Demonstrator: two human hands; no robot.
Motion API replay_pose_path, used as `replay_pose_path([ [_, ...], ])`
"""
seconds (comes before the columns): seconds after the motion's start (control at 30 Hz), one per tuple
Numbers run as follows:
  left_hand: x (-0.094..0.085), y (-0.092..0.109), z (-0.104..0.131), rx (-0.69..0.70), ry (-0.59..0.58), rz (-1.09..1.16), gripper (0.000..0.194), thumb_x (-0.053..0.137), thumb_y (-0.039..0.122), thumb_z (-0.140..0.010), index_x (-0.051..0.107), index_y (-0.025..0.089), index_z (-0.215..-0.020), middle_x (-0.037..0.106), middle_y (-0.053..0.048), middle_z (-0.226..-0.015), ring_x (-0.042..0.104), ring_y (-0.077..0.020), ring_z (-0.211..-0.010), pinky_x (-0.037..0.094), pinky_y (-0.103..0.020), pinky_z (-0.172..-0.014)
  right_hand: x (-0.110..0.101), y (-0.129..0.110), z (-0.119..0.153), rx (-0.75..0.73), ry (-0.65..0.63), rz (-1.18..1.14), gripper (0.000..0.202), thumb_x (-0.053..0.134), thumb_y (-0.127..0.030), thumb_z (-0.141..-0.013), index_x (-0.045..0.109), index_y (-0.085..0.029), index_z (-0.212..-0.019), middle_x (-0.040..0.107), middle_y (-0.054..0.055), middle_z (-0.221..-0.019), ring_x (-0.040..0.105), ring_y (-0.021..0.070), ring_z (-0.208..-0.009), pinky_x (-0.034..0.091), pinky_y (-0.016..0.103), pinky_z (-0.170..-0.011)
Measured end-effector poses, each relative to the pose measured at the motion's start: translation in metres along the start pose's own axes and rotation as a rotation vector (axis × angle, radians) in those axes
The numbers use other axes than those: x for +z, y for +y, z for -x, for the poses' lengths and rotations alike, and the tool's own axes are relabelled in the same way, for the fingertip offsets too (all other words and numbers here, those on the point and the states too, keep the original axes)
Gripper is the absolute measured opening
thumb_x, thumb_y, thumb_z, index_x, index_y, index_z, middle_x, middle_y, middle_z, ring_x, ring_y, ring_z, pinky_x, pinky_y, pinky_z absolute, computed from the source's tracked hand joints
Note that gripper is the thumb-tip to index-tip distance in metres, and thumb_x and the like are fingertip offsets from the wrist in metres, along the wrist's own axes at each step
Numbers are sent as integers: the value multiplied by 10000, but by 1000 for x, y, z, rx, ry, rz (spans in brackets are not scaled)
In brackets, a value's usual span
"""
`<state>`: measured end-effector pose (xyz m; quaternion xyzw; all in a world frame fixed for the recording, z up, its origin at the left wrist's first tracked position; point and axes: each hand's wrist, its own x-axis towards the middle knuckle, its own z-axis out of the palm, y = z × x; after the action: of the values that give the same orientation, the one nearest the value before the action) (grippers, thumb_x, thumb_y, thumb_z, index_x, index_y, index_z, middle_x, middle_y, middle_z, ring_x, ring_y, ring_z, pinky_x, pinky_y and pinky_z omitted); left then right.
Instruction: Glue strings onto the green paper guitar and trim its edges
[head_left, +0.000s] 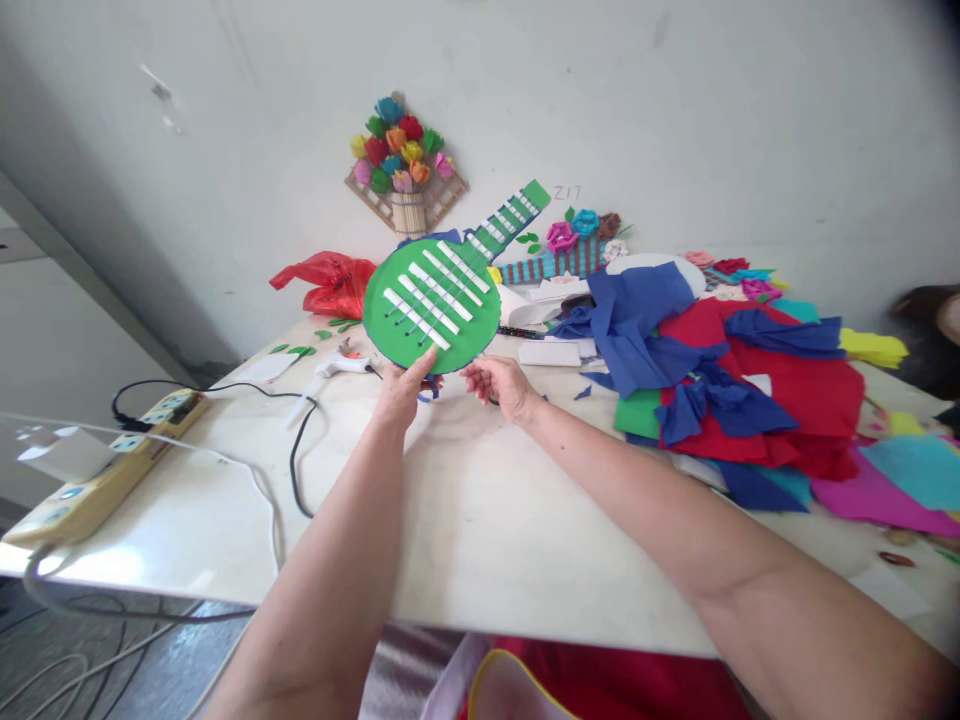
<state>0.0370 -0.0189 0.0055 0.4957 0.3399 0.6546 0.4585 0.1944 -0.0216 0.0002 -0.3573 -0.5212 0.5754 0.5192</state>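
A green paper instrument (382, 338) with a round body, white strips, thin strings and a neck slanting up to the right is held upright over the table. My left hand (405, 392) grips its lower edge, the thumb on the front and the fingers behind. My right hand (501, 385) is closed just right of the lower edge, its fingertips pinched near the rim; whatever they hold is too small to make out. Dark blue paper shows behind the body and below it by my left fingers.
A white glue gun (337, 366) lies left of my hands with its black cord. A yellow power strip (97, 480) sits at the left. Blue crepe paper (637, 330) and red sheets (817, 385) pile up on the right. Paper flowers (396, 150) hang on the wall.
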Motion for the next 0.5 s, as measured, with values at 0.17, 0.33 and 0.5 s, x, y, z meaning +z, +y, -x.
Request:
replay_pose_path([
  [0.17,1,0,0,13,3,-40,352,763,384,-578,612,129,-767,605,-12,-629,522,-85,-409,457,-218,-402,0,-2,0,55,52,22,263,491,-342,-710,611,-125,-623,563,6,-474,420,58,-350,268,181,-325],
  [0.33,3,2,0,58,-27,-88,341,752,402,-598,611,130,-747,604,-10,-618,516,-81,-431,463,-203,-409,0,-5,2,83,81,17,223,472,-287,-671,606,-119,-606,553,2,-453,405,57,-330,251,176,-306],
  [0.5,4,1,1,104,-42,-134,311,744,388,-614,619,131,-735,602,-9,-608,524,-86,-459,466,-199,-429,0,-6,2,95,124,37,199,474,-262,-643,590,-121,-565,536,0,-420,388,53,-313,235,173,-302],
])
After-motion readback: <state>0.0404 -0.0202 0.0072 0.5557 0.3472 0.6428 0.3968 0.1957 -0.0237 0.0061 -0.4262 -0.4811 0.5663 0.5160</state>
